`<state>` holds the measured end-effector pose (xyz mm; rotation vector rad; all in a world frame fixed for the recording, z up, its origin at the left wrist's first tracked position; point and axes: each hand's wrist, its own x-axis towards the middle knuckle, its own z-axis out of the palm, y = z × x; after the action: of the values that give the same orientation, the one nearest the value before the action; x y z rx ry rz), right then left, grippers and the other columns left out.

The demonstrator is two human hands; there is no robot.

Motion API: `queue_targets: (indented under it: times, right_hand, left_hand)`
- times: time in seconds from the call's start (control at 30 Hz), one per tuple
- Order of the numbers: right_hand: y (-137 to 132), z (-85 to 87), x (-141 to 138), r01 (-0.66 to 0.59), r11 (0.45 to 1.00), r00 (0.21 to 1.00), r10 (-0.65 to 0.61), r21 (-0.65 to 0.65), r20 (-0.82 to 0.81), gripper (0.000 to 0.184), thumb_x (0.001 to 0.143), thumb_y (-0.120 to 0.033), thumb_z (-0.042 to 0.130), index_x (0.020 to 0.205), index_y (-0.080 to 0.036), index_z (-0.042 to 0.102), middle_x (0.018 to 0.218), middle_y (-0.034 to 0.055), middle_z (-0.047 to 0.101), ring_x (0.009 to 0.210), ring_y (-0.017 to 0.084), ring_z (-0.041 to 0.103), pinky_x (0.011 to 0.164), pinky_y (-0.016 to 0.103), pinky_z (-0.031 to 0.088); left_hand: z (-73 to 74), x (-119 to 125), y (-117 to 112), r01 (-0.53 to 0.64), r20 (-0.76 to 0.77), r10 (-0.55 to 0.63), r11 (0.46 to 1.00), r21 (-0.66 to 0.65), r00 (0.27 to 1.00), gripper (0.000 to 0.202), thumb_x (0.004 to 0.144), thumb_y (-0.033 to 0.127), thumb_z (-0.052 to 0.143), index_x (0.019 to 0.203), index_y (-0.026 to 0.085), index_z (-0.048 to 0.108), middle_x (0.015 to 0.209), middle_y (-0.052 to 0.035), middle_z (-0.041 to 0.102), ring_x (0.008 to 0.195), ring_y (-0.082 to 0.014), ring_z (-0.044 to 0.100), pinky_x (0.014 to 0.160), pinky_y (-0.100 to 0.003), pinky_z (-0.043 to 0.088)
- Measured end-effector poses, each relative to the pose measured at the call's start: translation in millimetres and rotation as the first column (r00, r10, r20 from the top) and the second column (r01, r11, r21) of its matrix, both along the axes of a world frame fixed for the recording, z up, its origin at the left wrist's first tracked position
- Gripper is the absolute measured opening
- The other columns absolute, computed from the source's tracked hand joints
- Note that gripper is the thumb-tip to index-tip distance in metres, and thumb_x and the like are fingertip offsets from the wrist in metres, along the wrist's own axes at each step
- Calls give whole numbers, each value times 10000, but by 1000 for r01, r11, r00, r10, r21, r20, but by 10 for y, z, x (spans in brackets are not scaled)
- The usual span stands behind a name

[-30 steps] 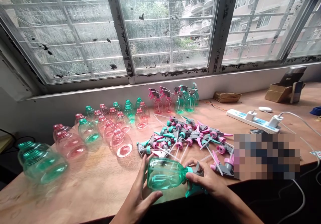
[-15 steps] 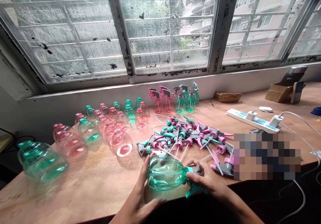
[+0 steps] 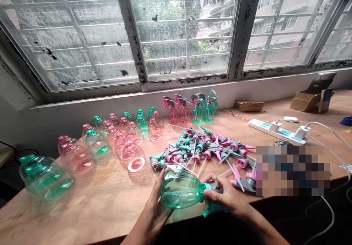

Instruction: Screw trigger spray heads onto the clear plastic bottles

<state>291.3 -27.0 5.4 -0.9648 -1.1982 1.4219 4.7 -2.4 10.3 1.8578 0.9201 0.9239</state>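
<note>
A clear green bottle lies on its side in my hands near the table's front edge. My left hand cups its base, fingers wrapped around it. My right hand grips the grey and teal spray trigger head at the bottle's neck. Just behind lies a heap of loose pink and teal trigger heads with thin dip tubes.
Several headless pink and green bottles stand at left on the wooden table. Bottles fitted with spray heads stand by the window wall. A power strip with plugs and cables, and a cardboard box, lie at right.
The bottle has turned slightly in my hands. My left thumb has drawn back under the bottle's base. My right hand stays on the trigger head.
</note>
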Motion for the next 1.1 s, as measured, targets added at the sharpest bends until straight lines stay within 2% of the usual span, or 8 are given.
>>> queue_targets:
  times: [0.2,0.4,0.53,0.67,0.8,0.93,1.0,1.1]
  right_hand:
    - [4,-104,-2,-17,997,999,15,-76,-29,567,728,-667,909,906,-199,644,649,45,798,638,279,788,640,370,615]
    - [8,-111,-16,-16,996,998,10,-92,-59,544,760,-657,896,869,-184,650,631,40,785,618,243,778,621,338,606]
    - [-2,-77,-12,-43,996,997,37,-75,-73,513,807,-639,873,863,-175,661,643,43,793,620,217,772,619,308,593]
    - [-15,-63,-3,-51,995,996,45,-83,-74,509,816,-634,868,880,-174,660,660,48,801,640,221,776,640,311,593]
    - [-23,-13,17,-59,993,998,56,-101,-37,535,696,-553,975,930,-176,676,715,30,801,678,223,757,673,306,568]
    - [-31,104,39,-57,991,993,69,-119,93,511,633,-455,1022,942,-182,718,728,-41,693,681,175,644,666,265,499]
    - [-34,154,46,-37,996,990,48,-83,135,513,625,-420,1026,980,-197,731,740,-61,634,708,170,594,670,258,479]
    - [-37,190,45,-46,998,987,53,-49,150,506,633,-382,1024,998,-212,717,765,-66,604,729,167,553,690,257,473]
  left_hand:
    - [46,-76,-57,54,-25,-55,998,-26,998,944,1007,442,726,1727,420,115,1834,1,110,1675,-385,71,1343,-592,46]
    - [51,-97,-34,60,-29,-60,998,-5,998,860,1023,521,683,1719,425,188,1828,16,159,1676,-392,66,1351,-590,32]
    - [60,-48,-10,77,-15,-77,997,17,997,843,1034,512,673,1710,464,173,1827,13,166,1678,-379,91,1353,-563,123]
    - [-23,-27,13,33,-17,-32,997,74,999,756,1070,486,614,1699,482,194,1822,19,188,1675,-363,129,1355,-541,114]
    - [-100,-43,26,46,1,-46,998,45,999,849,1050,500,641,1726,400,138,1831,-27,151,1674,-374,120,1350,-542,117]
    - [-79,-55,25,69,-7,-68,997,36,998,1023,969,536,751,1736,368,95,1825,-70,162,1656,-427,176,1347,-589,117]
    - [-56,-66,22,86,-3,-86,996,26,996,1031,963,546,755,1733,392,87,1830,-54,138,1653,-437,179,1345,-607,113]
    - [-30,-92,9,101,-16,-101,995,-10,995,1013,962,578,742,1726,430,93,1839,-6,81,1671,-429,48,1340,-624,43]
